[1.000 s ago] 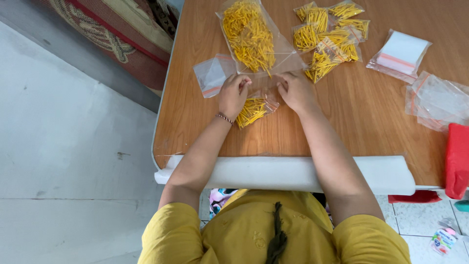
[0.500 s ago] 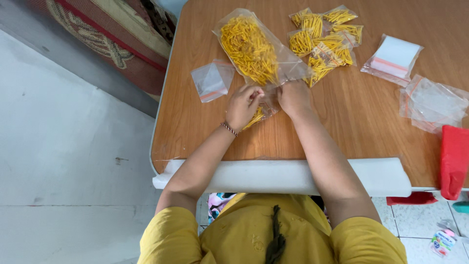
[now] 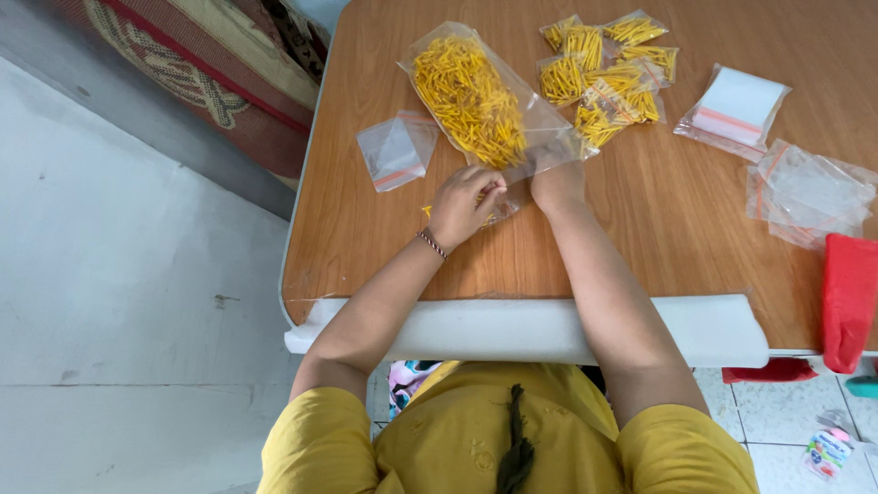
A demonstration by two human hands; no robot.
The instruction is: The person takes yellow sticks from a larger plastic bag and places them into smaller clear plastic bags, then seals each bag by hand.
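On the wooden table (image 3: pixel 695 229), from the left, we list one small empty clear bag (image 3: pixel 395 151), then our left hand (image 3: pixel 462 203) with fingers curled together, pinching a small clear packet of yellow pieces (image 3: pixel 494 212) that lies flat between both hands. Next comes the large open bag of yellow pieces (image 3: pixel 471 96), its mouth touching our right hand (image 3: pixel 556 181), whose finger state we cannot tell. Further right we record filled small packets (image 3: pixel 608 78), a stack of empty bags (image 3: pixel 736 108), loose clear bags (image 3: pixel 809 194) and a red object (image 3: pixel 849 297).
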